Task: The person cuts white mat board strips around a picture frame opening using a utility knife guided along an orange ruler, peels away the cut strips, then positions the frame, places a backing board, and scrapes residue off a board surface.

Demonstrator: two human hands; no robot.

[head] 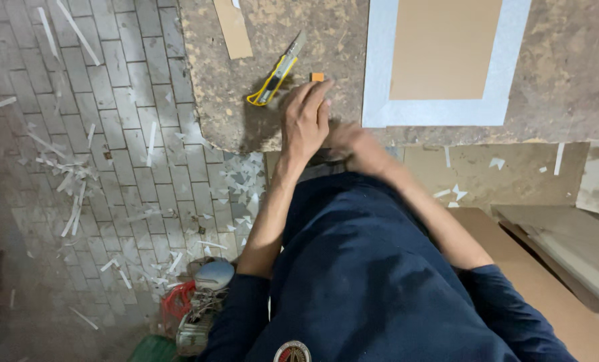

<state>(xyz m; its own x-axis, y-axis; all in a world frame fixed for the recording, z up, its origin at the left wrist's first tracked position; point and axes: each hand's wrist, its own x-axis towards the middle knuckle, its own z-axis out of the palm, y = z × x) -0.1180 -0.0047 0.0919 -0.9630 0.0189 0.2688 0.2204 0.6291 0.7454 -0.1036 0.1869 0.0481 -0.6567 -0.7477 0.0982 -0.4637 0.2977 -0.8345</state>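
While the left hand [306,121] lies flat on the rough, stained worktop [567,74], its fingers are stretched out fairly wide and hold nothing; their tips reach toward twelve o'clock. Just beyond those tips, at about one o'clock from the hand, sits a small orange piece [317,77], near the fingertips, though I cannot tell whether it is touched. At eleven o'clock from the hand, close by but apart from it, lies a yellow utility knife [276,75] with its grey blade end pointing up toward one o'clock.

The right hand [354,146] is at four o'clock from the left one, at the near edge of the worktop. It is blurred, so I cannot tell whether its fingers are wide, narrow or closed on anything.

At two o'clock from the hands a brown cardboard sheet [443,47] rests on a larger pale grey sheet [510,74] that frames it on three sides. A narrow brown cardboard strip [233,28] lies at twelve o'clock from the knife. White paper offcuts [71,181] are scattered over the brick-paved floor [111,87] at nine o'clock
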